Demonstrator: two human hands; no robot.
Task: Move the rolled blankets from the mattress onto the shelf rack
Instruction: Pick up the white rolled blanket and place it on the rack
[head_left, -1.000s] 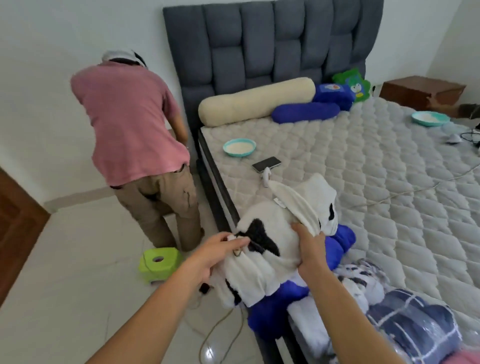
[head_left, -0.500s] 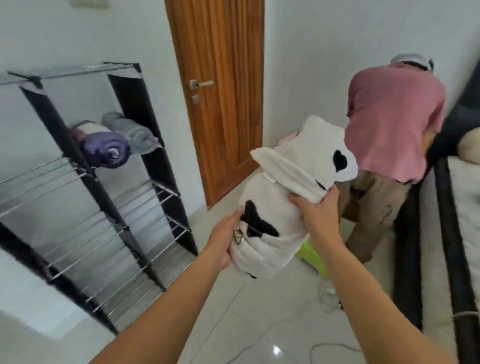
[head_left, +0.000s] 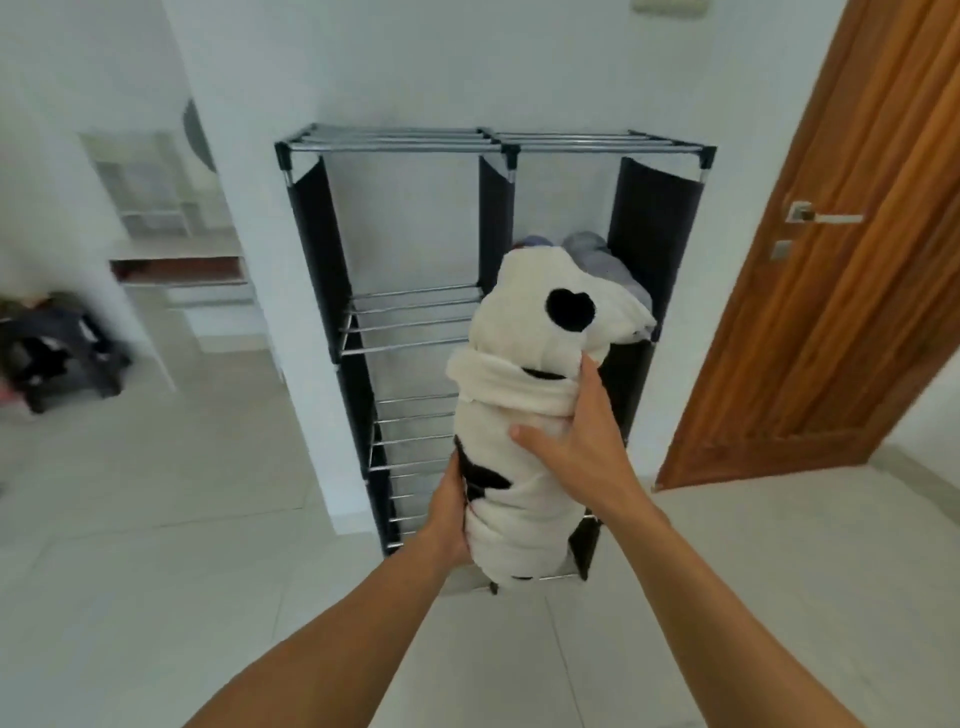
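Observation:
Both hands hold a rolled white blanket with black patches (head_left: 524, 384), upright and tilted slightly right, in front of the shelf rack (head_left: 415, 148). My left hand (head_left: 451, 519) grips its lower left side near the bottom end. My right hand (head_left: 576, 447) clasps its middle from the right. The rack is black with metal rod shelves and two columns. Behind the blanket's top, on the right column's upper shelf, lie two rolled blankets, a purple one (head_left: 535, 241) and a grey one (head_left: 597, 254), mostly hidden. The mattress is out of view.
A wooden door (head_left: 852, 260) with a metal handle stands right of the rack. White wall sits behind it, and pale floor tiles (head_left: 156, 519) spread below. At the far left a dark low piece of furniture (head_left: 57, 358) stands blurred in an opening.
The view has swung from the bed to face the rack head-on. The white blanket came off the mattress and now sits close in front of the rack's right column, still in both hands.

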